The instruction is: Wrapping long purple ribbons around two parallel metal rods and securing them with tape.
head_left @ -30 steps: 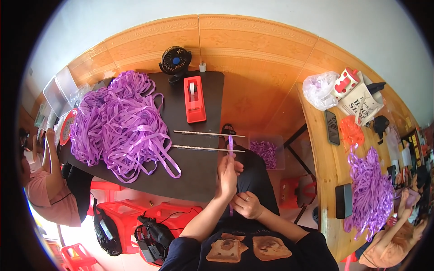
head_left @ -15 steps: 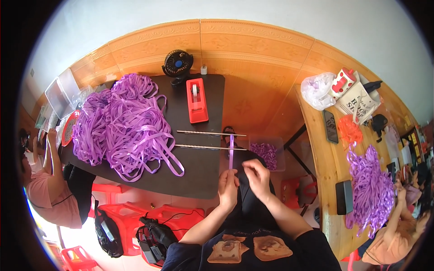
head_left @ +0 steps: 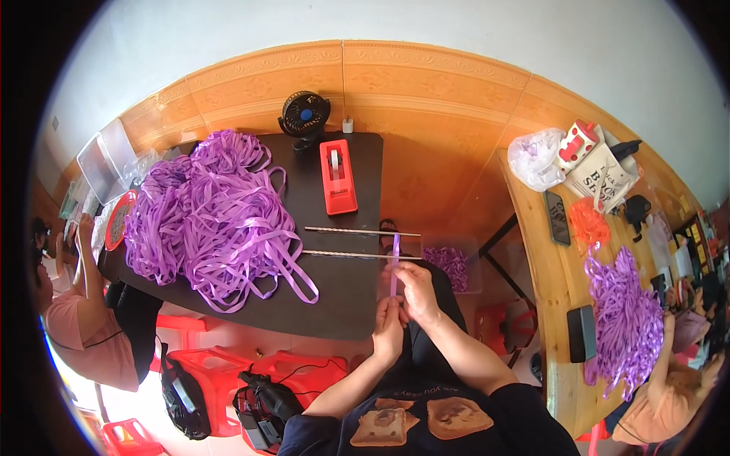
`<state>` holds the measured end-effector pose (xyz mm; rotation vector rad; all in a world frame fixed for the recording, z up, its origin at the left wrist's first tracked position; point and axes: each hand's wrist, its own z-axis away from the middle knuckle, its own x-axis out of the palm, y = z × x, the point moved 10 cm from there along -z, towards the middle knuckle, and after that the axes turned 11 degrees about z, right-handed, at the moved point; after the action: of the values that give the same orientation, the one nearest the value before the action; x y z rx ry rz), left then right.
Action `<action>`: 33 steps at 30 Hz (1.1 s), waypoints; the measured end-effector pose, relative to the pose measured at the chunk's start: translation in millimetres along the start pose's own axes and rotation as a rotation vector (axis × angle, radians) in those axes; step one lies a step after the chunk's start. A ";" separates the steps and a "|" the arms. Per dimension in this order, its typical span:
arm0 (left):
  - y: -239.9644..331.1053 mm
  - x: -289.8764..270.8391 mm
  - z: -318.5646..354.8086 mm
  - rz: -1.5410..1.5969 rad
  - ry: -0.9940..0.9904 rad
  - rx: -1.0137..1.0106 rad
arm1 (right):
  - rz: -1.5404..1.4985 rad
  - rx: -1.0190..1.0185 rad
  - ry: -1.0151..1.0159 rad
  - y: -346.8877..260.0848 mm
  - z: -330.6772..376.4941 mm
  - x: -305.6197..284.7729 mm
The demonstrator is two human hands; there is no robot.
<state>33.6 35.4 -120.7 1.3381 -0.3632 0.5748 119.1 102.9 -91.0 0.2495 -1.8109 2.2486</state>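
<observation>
A short strip of purple ribbon [head_left: 396, 246] runs from the two thin metal rods down toward my lap. My left hand [head_left: 388, 328] is closed in a pinch on its lower end. Just above, my right hand [head_left: 418, 292] has its thumb and fingers closed on the same ribbon, below the rods. The far rod [head_left: 350, 230] and the near rod [head_left: 346, 254] lie side by side, sticking out past the right edge of the dark table [head_left: 334, 304]. A big tangled heap of purple ribbon [head_left: 205, 220] covers the table's left part.
A red tape dispenser [head_left: 338, 178] and a black fan [head_left: 304, 115] stand at the back of the table. A clear bin [head_left: 473, 283] of ribbon pieces sits low beyond my right hand. The wooden table [head_left: 551, 311] at right holds more ribbon. Other people work at both sides.
My right hand has moved left and onto the ribbon, from being apart from it. My left hand is slightly lower, still pinching the ribbon. The whole view has shifted a little.
</observation>
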 end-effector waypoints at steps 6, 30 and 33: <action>-1.4 -5.4 16.3 0.023 -0.018 -0.073 | 0.016 0.160 -0.044 18.9 20.7 2.1; 115.5 54.5 70.4 -0.258 -0.540 -0.231 | -0.097 0.073 -0.196 -80.3 38.3 30.1; 162.7 81.1 37.8 -0.314 -0.566 -0.106 | -0.072 0.061 -0.246 -102.9 20.7 37.8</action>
<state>7.3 33.5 63.1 1.4061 -0.6178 -0.0954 112.7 106.4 20.2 0.6175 -1.8165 2.3098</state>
